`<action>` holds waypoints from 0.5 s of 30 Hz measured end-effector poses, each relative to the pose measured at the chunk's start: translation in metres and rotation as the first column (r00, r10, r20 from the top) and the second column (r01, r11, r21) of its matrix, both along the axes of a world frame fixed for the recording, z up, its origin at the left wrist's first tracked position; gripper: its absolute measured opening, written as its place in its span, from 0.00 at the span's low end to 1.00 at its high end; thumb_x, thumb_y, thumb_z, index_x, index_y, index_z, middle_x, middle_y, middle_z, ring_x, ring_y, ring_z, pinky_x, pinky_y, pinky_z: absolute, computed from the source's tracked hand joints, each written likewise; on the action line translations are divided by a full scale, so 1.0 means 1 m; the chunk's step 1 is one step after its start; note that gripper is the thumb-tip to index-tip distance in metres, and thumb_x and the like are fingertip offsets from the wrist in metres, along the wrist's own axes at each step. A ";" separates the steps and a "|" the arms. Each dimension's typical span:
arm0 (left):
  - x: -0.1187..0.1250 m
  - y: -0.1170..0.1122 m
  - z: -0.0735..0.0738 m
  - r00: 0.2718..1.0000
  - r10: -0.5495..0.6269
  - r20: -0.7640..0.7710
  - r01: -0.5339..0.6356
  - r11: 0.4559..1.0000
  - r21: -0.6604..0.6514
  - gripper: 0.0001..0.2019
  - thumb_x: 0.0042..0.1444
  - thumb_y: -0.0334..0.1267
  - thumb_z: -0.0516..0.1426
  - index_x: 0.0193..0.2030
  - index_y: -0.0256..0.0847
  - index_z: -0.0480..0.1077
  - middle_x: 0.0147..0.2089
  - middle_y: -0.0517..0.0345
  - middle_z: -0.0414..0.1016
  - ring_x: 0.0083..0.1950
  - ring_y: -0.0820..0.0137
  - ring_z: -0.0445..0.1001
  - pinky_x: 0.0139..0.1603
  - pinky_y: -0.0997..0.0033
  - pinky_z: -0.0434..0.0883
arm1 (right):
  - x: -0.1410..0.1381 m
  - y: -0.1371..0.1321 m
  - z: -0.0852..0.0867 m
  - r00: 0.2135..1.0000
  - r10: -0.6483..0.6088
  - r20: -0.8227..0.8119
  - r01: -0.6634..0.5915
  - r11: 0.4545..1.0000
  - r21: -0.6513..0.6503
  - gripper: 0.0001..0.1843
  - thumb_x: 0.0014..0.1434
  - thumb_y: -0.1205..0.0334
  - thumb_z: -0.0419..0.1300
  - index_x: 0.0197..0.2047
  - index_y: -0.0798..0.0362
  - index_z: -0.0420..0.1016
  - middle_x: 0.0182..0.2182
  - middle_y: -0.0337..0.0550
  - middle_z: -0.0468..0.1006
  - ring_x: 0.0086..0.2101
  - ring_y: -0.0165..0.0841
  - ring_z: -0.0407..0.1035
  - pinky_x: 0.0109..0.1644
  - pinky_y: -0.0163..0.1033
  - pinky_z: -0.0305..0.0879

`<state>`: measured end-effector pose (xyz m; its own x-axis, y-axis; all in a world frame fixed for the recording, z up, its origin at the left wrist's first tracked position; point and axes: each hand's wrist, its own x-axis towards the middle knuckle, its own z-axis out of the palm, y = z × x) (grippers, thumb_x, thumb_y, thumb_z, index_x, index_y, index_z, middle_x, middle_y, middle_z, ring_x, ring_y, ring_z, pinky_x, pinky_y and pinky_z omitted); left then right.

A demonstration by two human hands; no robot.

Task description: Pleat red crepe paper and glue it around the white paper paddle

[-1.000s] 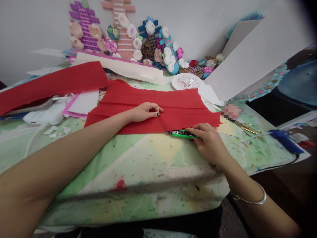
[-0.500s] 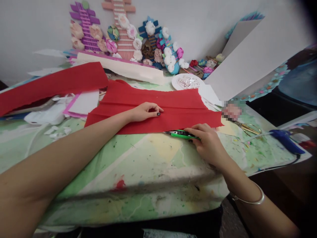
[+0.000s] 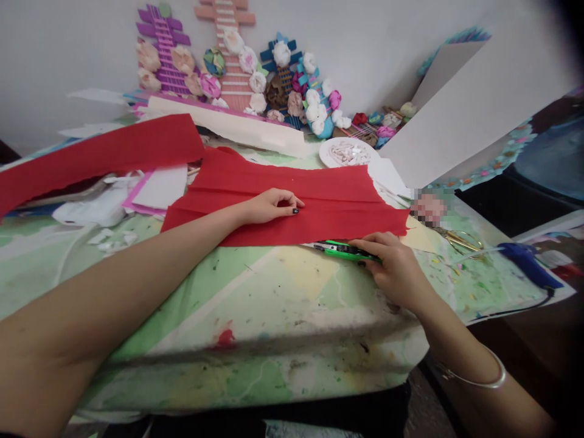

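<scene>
A folded sheet of red crepe paper (image 3: 314, 201) lies flat across the middle of the paint-stained table (image 3: 255, 304). My left hand (image 3: 272, 205) rests on top of it, fingers curled and pressed down on the paper. My right hand (image 3: 398, 267) is closed round a green utility knife (image 3: 340, 249), whose blade end points left along the paper's near edge. A silver bangle sits on my right wrist.
A second red paper strip (image 3: 100, 152) lies at the left over white scraps. Paper-flower craft pieces (image 3: 255, 79) lean on the back wall. A white plate (image 3: 349, 152), a large white board (image 3: 460, 97), gold scissors (image 3: 460, 240) and a blue glue gun (image 3: 527, 264) stand to the right.
My right hand with the knife has slid slightly right and toward me along the paper's near edge. The left hand stays pressed on the paper.
</scene>
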<state>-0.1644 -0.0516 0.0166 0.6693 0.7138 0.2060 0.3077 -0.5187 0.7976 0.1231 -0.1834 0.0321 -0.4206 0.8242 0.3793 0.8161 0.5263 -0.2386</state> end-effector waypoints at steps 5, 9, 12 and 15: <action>0.000 0.001 -0.001 1.000 -0.002 0.000 0.002 1.000 0.011 0.11 0.57 0.43 0.57 0.31 0.38 0.63 0.57 0.44 0.73 0.59 0.60 0.70 0.57 0.59 0.66 | -0.013 0.007 0.001 0.999 0.035 0.003 -0.035 0.999 -0.008 0.23 0.53 0.77 0.53 0.48 0.51 0.79 0.38 0.50 0.77 0.38 0.41 0.67 0.41 0.46 0.64; 0.000 0.001 -0.001 1.000 -0.003 -0.006 0.003 1.000 0.015 0.11 0.58 0.43 0.56 0.31 0.38 0.63 0.57 0.45 0.73 0.59 0.60 0.70 0.58 0.58 0.65 | -0.015 0.007 0.001 0.999 0.048 0.015 -0.048 0.999 -0.006 0.23 0.53 0.77 0.53 0.48 0.52 0.79 0.38 0.50 0.77 0.38 0.41 0.67 0.41 0.46 0.64; 0.000 0.000 0.000 1.000 -0.003 -0.008 0.003 1.000 0.011 0.11 0.57 0.42 0.56 0.30 0.39 0.62 0.57 0.44 0.73 0.59 0.59 0.70 0.58 0.57 0.65 | -0.010 0.002 0.001 0.999 0.042 0.003 -0.042 0.999 0.004 0.23 0.53 0.77 0.52 0.48 0.53 0.79 0.38 0.50 0.77 0.38 0.41 0.67 0.42 0.47 0.65; 0.000 -0.001 0.002 1.000 0.002 -0.017 -0.002 1.000 0.014 0.11 0.57 0.41 0.56 0.30 0.39 0.62 0.57 0.43 0.73 0.59 0.59 0.70 0.58 0.57 0.65 | -0.003 -0.001 0.002 1.000 0.018 0.003 -0.018 1.000 0.018 0.23 0.53 0.76 0.52 0.48 0.53 0.79 0.38 0.51 0.77 0.39 0.42 0.67 0.42 0.47 0.65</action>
<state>-0.1647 -0.0528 0.0188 0.6713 0.7125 0.2044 0.3223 -0.5289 0.7851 0.1203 -0.1848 0.0338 -0.4369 0.8093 0.3926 0.8069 0.5455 -0.2266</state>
